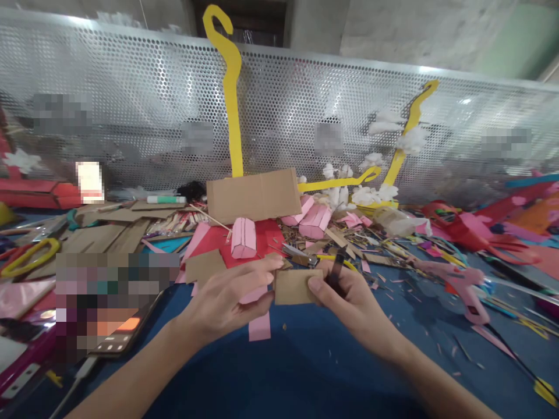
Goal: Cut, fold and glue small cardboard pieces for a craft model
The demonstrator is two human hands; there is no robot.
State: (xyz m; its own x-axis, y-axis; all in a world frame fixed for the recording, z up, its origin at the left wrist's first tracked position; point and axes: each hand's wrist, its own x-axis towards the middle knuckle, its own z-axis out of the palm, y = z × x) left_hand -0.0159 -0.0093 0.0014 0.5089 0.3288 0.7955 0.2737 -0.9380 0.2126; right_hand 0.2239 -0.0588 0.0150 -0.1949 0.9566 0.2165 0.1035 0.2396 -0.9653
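Note:
My right hand (349, 299) is closed on a small rectangular piece of brown cardboard (294, 288), with the thumb pressed on its face. A black marker (337, 265) is also tucked in that hand, pointing up. Beside the cardboard's left edge is my left hand (231, 291), thumb and fingers apart; whether the fingertips touch the edge I cannot tell. Pink paper shows through the gap between them, and a pink paper strip (260, 327) lies just below. Further back stand a pink paper block with dark lines (243, 238) and a larger cardboard piece (253, 195).
A pink glue gun (465, 288) rests at the right with its cord trailing forward. At the left lie a phone (117, 337) with a cable and yellow-handled scissors (32, 259). Scraps cover the table's back before a perforated metal panel (279, 116). Yellow hook-shaped strips (233, 105) rise there.

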